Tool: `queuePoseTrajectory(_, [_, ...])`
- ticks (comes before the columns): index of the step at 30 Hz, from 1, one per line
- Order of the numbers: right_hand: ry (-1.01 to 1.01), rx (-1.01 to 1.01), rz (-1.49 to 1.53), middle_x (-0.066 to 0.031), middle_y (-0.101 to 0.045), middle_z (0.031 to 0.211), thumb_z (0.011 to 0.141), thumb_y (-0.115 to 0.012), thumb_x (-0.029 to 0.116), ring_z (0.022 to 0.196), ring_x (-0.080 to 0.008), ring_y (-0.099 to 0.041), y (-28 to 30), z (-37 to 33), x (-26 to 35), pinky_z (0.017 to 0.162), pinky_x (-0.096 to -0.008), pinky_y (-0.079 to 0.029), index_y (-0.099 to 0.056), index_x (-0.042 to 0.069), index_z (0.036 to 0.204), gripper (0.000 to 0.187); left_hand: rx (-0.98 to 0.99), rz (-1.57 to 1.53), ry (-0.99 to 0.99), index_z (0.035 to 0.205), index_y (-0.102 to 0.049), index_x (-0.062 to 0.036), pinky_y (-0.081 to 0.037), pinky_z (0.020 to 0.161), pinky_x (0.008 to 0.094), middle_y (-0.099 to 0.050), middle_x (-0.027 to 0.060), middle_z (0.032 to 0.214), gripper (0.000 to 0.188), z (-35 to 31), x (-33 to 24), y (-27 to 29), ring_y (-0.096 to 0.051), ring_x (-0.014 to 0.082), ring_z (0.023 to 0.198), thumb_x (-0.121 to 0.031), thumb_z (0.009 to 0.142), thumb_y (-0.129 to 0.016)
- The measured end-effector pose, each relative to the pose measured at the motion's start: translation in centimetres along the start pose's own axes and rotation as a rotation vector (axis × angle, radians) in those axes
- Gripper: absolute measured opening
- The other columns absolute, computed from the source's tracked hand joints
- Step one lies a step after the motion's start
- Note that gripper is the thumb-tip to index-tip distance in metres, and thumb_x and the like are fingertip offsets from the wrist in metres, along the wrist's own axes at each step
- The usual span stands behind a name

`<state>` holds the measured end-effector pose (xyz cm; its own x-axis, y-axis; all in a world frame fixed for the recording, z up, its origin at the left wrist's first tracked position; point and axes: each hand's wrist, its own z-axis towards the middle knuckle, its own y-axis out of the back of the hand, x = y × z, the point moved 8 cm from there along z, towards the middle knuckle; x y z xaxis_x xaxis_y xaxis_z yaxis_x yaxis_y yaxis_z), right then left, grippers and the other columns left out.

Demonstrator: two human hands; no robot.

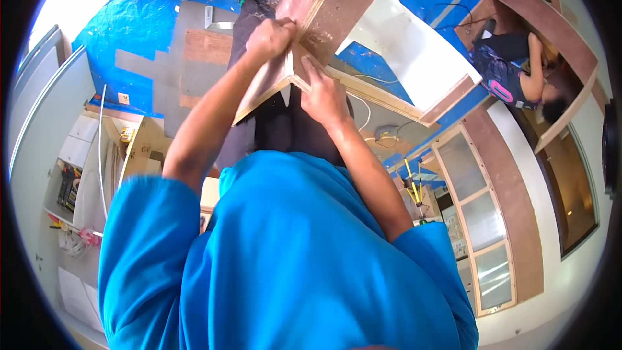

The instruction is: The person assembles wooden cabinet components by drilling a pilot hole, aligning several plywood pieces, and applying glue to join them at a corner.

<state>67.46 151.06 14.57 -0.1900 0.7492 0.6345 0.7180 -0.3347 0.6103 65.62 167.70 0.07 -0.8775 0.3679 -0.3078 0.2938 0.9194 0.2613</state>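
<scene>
Before me is a plywood frame (pixel 334 10) with reddish-brown faces and pale edges, its corner pointing toward my body. My left hand (pixel 269 40) is closed at the frame's left panel, fingers curled over its upper edge. Close to the corner, my right hand (pixel 324 96) grips the right-hand side, with a finger stretched along the inner face. Its thumb is hidden. Sawdust-like specks lie on the brown inner board. A long white-faced panel (pixel 414 29) adjoins the frame on the right.
Blue sheeting (pixel 129 26) covers the floor, with grey and brown boards (pixel 206 50) on it. At the far right a person (pixel 512 71) is inside a curved plywood cabinet (pixel 570 32). Pale panels (pixel 52 104) lean at left. A yellow-legged tripod (pixel 413 185) stands right, near a glazed frame (pixel 476 214).
</scene>
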Motion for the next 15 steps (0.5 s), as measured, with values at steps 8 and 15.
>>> queuePoseTrajectory(8, [-0.008, -0.042, -0.055, -0.0213, -0.067, 0.138, 0.080, -0.067, 0.003, 0.114, -0.0438, -0.069, 0.1, 0.3, -1.8, 0.092, -0.0532, -0.059, -0.059, 0.003, 0.144, 0.064, 0.042, -0.122, -0.116, 0.116, -0.076, -0.0170, -0.055, 0.093, 0.0491, -0.076, 0.0208, 0.100, 0.046, -15.4, -4.6, 3.4, -0.074, 0.0403, 0.104, -0.051, 0.100, -0.050])
queuePoseTrajectory(15, [-0.004, -0.027, 0.012, -0.0244, -0.072, 0.124, 0.080, -0.066, 0.001, 0.105, -0.0473, -0.070, 0.6, 1.7, -1.1, 0.086, -0.0555, -0.058, -0.057, 0.007, 0.147, 0.068, 0.082, -0.021, -0.148, 0.128, -0.075, -0.0214, -0.054, 0.102, 0.0490, -0.074, 0.0226, 0.121, 0.049, -0.4, -0.5, -0.7, -0.069, 0.0430, 0.119, -0.051, 0.095, -0.054])
